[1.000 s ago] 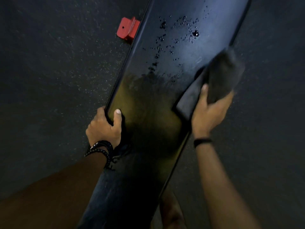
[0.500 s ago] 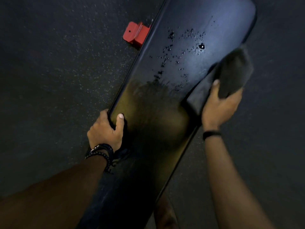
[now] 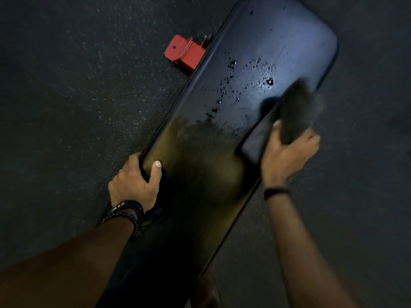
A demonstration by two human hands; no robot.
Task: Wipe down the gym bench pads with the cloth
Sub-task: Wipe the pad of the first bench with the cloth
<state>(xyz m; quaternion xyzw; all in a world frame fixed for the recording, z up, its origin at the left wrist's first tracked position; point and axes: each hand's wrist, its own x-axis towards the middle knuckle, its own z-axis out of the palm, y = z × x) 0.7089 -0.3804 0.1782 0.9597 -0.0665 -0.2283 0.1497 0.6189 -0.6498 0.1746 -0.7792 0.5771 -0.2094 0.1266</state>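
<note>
Our right hand (image 3: 287, 156) pinches the dark cloth (image 3: 298, 112) against the bench pad (image 3: 222, 134), right of the droplets (image 3: 231, 90). Our left hand (image 3: 135, 183) grips the pad's left edge.

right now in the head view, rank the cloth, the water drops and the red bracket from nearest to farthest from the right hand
1. cloth: gripped in the right hand, at the pad's right edge.
2. water drops: mid-pad, left of the cloth.
3. red bracket: on the floor beyond the pad's left edge.
</note>
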